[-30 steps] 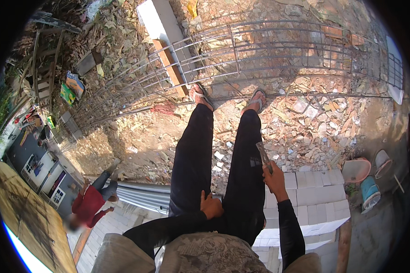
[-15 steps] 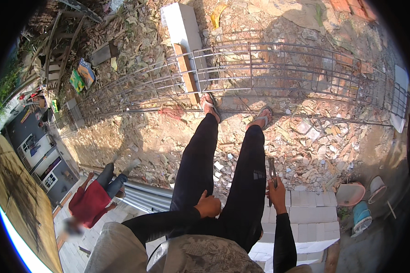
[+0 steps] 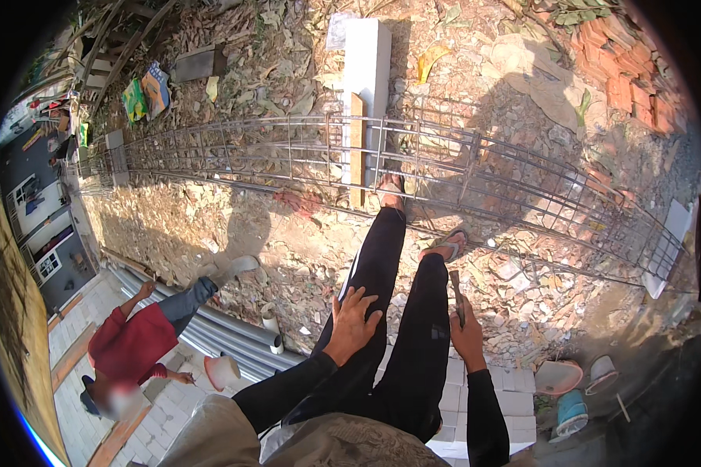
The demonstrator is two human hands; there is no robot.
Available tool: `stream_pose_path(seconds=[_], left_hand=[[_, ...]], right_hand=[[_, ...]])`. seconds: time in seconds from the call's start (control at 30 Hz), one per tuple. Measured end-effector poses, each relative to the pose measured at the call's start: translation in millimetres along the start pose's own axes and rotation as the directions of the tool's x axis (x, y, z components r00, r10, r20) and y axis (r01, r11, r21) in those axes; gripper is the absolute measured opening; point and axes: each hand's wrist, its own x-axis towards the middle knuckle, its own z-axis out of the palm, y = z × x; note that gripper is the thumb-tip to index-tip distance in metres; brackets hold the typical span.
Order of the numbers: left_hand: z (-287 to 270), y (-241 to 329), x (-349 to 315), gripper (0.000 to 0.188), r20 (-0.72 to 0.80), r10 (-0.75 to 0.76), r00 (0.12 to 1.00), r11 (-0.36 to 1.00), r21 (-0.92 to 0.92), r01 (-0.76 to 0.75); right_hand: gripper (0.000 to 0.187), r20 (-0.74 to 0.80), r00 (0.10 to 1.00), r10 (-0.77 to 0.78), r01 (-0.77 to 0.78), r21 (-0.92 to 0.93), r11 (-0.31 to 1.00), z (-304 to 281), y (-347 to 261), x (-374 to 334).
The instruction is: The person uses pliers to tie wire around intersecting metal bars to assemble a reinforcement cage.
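"How are our hands placed?"

"Our left hand (image 3: 353, 327) rests on our left leg (image 3: 375, 268), fingers spread, perhaps for balance. Our right hand (image 3: 467, 340) has its fingers wrapped round a metal hand tool (image 3: 458, 296), just right of our right leg (image 3: 422, 342)."

"And the rebar cage (image 3: 469, 165)?"

"On the far side, crossing a pale block (image 3: 366, 62) that probably props it up."

hand tool (image 3: 458, 296): dark grey. trousers (image 3: 383, 241): black, white stripe on left leg. sleeve (image 3: 485, 420): black. shirt (image 3: 358, 442): brownish grey, mottled print. co-worker's top (image 3: 136, 339): dark red; co-worker's jeans (image 3: 188, 302): blue. pipes (image 3: 245, 329): grey. bucket (image 3: 572, 409): blue. bricks (image 3: 621, 74): orange. wooden strip (image 3: 357, 159): orange-brown. large leaf (image 3: 431, 61): yellow.
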Motion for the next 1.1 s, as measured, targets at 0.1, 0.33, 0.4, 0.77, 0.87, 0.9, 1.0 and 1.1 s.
stream_pose_path(seconds=[0.1,0.33,0.4,0.77,0.87,0.9,1.0,1.1], left_hand=[[-1,-4,21,0.051,0.045,-0.032,0.998,0.997,0.066,0.029],[-19,-8,59,0.070,-0.009,-0.036,0.999,0.997,0.074,0.036],[-25,-4,66,0.071,0.044,-0.048,0.998,0.996,0.080,0.045],[-31,-17,67,0.063,0.056,-0.136,0.989,0.991,0.010,0.135],[-28,-11,70,0.061,0.059,-0.118,0.991,0.993,-0.001,0.118],[-27,-7,71,0.061,0.059,-0.114,0.992,0.993,-0.002,0.114],[-22,2,76,0.060,0.035,-0.136,0.990,0.991,0.005,0.136],[-13,7,90,0.057,0.019,-0.228,0.973,0.957,-0.181,0.228]], right_hand=[[0.051,-0.178,0.977,-0.118,0.129,0.051,0.990,13,-62,49],[0.056,-0.244,0.884,-0.399,0.383,-0.112,0.917,124,-202,219],[0.061,-0.282,0.854,-0.438,0.416,-0.137,0.899,152,-218,260],[0.060,-0.596,0.716,-0.363,0.276,-0.236,0.932,96,-223,294],[0.054,-0.658,0.653,-0.375,0.141,-0.381,0.914,36,-189,324],[0.051,-0.575,0.731,-0.366,0.108,-0.433,0.895,21,-181,335],[0.047,-0.385,0.891,-0.239,0.074,-0.397,0.915,1,-189,361],[0.045,-0.420,0.888,-0.184,0.105,-0.205,0.973,0,-190,341]])
